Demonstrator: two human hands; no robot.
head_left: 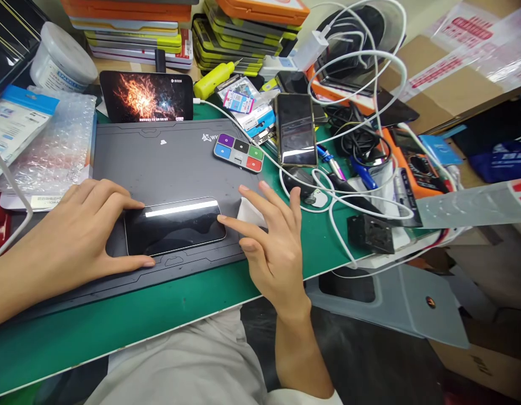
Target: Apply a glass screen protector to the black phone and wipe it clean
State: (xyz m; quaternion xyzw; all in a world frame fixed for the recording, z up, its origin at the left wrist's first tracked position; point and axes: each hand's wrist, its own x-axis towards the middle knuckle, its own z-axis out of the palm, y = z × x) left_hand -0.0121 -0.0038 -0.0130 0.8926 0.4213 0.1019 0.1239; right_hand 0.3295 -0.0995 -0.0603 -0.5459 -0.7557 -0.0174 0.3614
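A smartphone (176, 228) with a dark, glossy screen lies flat on a grey work mat (159, 163), a bright strip of light reflected along its far edge. Around its left end is my left hand (83, 228), thumb at the near edge and fingers at the far edge, holding it. My right hand (275, 247) has its fingers spread, and the index fingertip touches the phone's right end. Partly behind that hand lies a white cloth or tissue (250, 212). A small palette with coloured squares (238, 152) rests on the mat's far right part.
A propped phone playing video (146, 97) stands behind the mat. To the right are another phone (297, 129), looping white cables (328, 185) and an orange multimeter (416, 163). Bubble wrap (60, 140) lies left. Stacked boxes (243, 34) line the back. The green table's front edge (180, 325) is near me.
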